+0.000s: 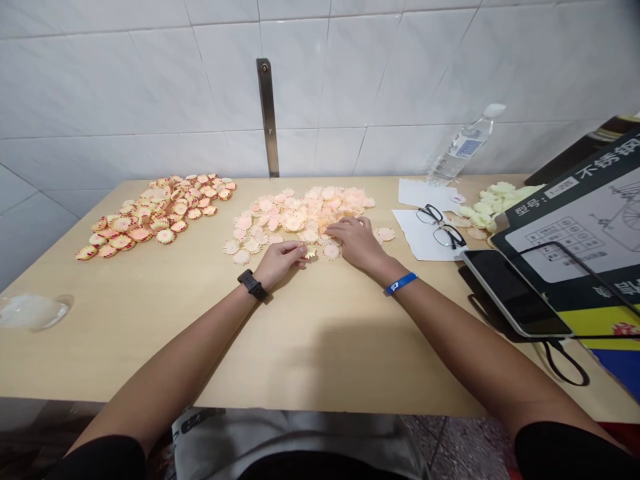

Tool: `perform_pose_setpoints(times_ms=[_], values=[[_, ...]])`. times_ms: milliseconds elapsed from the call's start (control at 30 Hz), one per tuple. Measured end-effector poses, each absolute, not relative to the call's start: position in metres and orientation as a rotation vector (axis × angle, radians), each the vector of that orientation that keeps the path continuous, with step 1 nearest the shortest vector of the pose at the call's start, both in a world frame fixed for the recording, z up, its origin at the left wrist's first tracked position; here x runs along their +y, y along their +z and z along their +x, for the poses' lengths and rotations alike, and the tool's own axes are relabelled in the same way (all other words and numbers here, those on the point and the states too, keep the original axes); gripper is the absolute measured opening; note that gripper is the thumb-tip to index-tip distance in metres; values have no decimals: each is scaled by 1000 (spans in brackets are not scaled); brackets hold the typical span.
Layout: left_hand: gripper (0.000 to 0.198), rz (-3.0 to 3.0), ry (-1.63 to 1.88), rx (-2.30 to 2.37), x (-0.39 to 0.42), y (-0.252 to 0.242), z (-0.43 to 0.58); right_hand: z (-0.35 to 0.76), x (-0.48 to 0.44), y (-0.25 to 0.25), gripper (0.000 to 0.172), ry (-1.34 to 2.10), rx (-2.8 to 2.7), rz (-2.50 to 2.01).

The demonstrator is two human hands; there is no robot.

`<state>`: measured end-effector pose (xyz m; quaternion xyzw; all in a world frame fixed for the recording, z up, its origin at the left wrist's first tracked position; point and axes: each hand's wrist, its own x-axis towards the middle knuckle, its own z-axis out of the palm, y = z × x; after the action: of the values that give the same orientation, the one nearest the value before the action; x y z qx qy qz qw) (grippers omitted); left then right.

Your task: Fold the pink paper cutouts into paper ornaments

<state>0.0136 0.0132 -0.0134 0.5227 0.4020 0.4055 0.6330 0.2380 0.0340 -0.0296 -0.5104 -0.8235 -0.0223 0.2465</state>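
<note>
My left hand (283,262) is closed in a pinch on a small flower-shaped piece (311,253), pale yellow-green with red tips. My right hand (357,241) lies with its fingers stretched over the right part of a loose pile of pale pink scalloped flower pieces (295,217), fingertips touching them. Whether a single piece sits under those fingertips is hidden. At the left back of the table, a heap of flower pieces with cream centres and red edges (145,217) is spread out. A black watch is on my left wrist, a blue band on my right.
To the right are a water bottle (463,148), white paper (425,248), glasses (440,227), pale green flower pieces (495,203), a phone (517,293) with a cable, and a printed box (580,220). A clear cup (35,311) lies at the left edge. The tiled wall (325,80) bounds the table's back.
</note>
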Motion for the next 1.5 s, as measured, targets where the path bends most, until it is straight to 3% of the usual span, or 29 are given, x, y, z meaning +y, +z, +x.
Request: perform_pose_setpoints(times_ms=[233, 400, 600, 1000, 1200, 1333, 1433, 1500], values=[[35, 1210, 939, 968, 15, -12, 12, 232, 27, -23, 46, -127, -2010, -1326], [48, 1287, 940, 1073, 15, -11, 12, 209, 8, -10, 39, 29, -1964, -1215], [54, 1404, 928, 1135, 11, -8, 15, 173, -13, -2, 7, 465, -1892, -1192], [39, 1438, 782, 935, 8, -6, 15, 197, 21, -20, 13, 656, -1343, -1261], [37, 1447, 801, 947, 9, -8, 13, 231, 37, -14, 13, 195, -1525, -1446], [38, 1235, 851, 925, 10, -9, 14, 226, 32, -16, 26, 98, -1685, -1482], [46, 1164, 890, 906, 11, -8, 14, 216, 23, -8, 19, 222, -1679, -1443], [43, 1153, 943, 919, 12, -9, 13, 208, 17, -2, 23, 496, -1613, -1440]])
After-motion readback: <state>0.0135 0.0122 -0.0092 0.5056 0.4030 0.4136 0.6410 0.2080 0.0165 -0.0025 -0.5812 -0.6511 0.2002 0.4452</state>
